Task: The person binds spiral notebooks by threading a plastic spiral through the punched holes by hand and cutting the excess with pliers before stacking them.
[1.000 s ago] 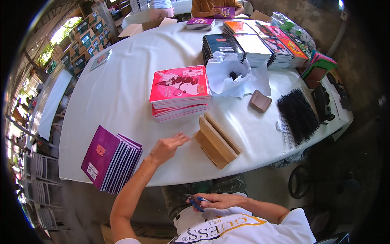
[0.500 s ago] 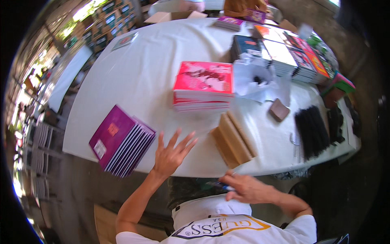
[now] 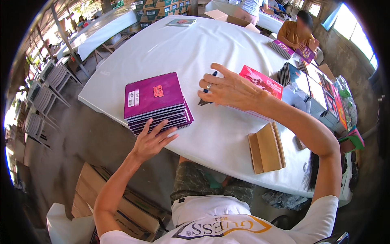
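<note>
A stack of purple spiral-bound notebooks (image 3: 156,91) lies at the left front of the white-covered table (image 3: 178,53), wire bindings toward its far and near sides. My left hand (image 3: 151,140) is open at the near edge of this stack, fingers spread over the bindings; whether they press on it I cannot tell. Raised over the table to the right of the stack, my right hand (image 3: 231,87) is closed around small blue-handled pliers (image 3: 206,88). Their dark tip points down toward the stack without touching it. Behind my right forearm, a pile of pink-red notebooks (image 3: 260,81) is partly hidden.
A folded brown cardboard piece (image 3: 267,148) stands near the right front edge. More notebook stacks (image 3: 315,87) fill the right side, beside black binding wires (image 3: 312,173). Across the table sits a person (image 3: 294,34) holding a purple notebook. Cardboard boxes (image 3: 118,203) are on the floor at left.
My view has swung left. My right hand has risen from the table's front edge with the pliers toward the purple stack. My left hand has moved to the stack's near edge.
</note>
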Demonstrator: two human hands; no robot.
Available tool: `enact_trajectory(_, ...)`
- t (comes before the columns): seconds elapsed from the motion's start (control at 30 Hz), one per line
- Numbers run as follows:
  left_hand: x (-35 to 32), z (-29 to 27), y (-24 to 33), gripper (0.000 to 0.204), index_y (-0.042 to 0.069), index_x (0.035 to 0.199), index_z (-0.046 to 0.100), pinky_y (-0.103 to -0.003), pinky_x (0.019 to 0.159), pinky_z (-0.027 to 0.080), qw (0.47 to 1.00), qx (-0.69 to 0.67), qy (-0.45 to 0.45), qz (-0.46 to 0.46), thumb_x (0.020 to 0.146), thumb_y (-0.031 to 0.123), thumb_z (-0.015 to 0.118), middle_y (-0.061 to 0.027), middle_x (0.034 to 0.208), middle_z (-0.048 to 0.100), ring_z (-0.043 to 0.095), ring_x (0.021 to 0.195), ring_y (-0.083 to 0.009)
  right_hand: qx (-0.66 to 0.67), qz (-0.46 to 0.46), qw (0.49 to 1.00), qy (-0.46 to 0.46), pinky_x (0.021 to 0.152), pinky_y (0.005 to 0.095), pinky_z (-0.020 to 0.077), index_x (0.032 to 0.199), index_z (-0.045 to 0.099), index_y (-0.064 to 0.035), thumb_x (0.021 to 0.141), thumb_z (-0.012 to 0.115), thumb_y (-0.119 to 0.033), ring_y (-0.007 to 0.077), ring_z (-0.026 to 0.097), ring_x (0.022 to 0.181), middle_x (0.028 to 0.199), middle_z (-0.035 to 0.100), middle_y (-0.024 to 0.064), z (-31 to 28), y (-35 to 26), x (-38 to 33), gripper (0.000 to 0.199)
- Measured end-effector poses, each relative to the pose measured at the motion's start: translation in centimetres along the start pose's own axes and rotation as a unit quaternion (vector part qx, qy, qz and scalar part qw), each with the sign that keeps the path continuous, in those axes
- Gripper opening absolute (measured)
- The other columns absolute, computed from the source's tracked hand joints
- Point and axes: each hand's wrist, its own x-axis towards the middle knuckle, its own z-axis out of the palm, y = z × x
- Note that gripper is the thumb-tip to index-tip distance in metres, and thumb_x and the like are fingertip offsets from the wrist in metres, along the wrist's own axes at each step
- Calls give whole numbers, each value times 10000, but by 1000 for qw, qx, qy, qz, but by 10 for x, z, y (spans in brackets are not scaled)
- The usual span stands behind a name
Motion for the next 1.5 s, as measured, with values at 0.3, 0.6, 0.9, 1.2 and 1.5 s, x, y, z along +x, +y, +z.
enact_trajectory(0.3, 68, 11, -27, 319, 260, 1183, 708, -552, 1142, 225, 934, -76, 9, -350, 907, 401, 635, 52, 1285, 637, 424, 1354, -339, -98, -137, 974, 152, 1086, 356, 370, 1087, 572, -173, 772, 690, -140, 133, 507, 1112, 1047, 547, -22, 39, 6, 56, 338)
enact_trajectory(0.6, 64, 5, -31, 314, 273, 1183, 706, -564, 1138, 230, 924, -102, -12, -367, 906, 400, 632, 58, 1278, 643, 413, 1364, -350, -49, 41, 983, -172, 953, 318, 448, 1086, 625, -114, 771, 704, -194, 146, 567, 1047, 1020, 613, -18, 13, -39, 72, 335)
enact_trajectory(0.9, 67, 1, -27, 454, 327, 1243, 662, -584, 1160, 182, 922, -108, -44, -370, 826, 505, 681, 73, 1362, 583, 352, 1402, -358, -73, -111, 990, 45, 1099, 394, 325, 1164, 589, -164, 763, 738, -268, 129, 495, 1178, 1125, 571, -17, 27, -4, 54, 441)
enact_trajectory(1.2, 67, 2, -29, 480, 326, 1255, 654, -579, 1161, 175, 919, -110, -51, -374, 815, 516, 684, 61, 1375, 572, 327, 1407, -379, -55, 112, 961, -246, 941, 347, 402, 968, 677, -119, 765, 678, -165, 149, 530, 1090, 1056, 603, -14, 14, -65, 55, 209)
enact_trajectory(1.5, 71, 0, -26, 578, 337, 1294, 623, -571, 1172, 157, 915, -126, -60, -379, 749, 481, 752, 60, 1427, 525, 281, 1427, -380, -119, -120, 983, 70, 1010, 370, 342, 1034, 640, -152, 795, 641, -197, 133, 508, 1103, 1021, 584, -33, 32, -22, 49, 244)
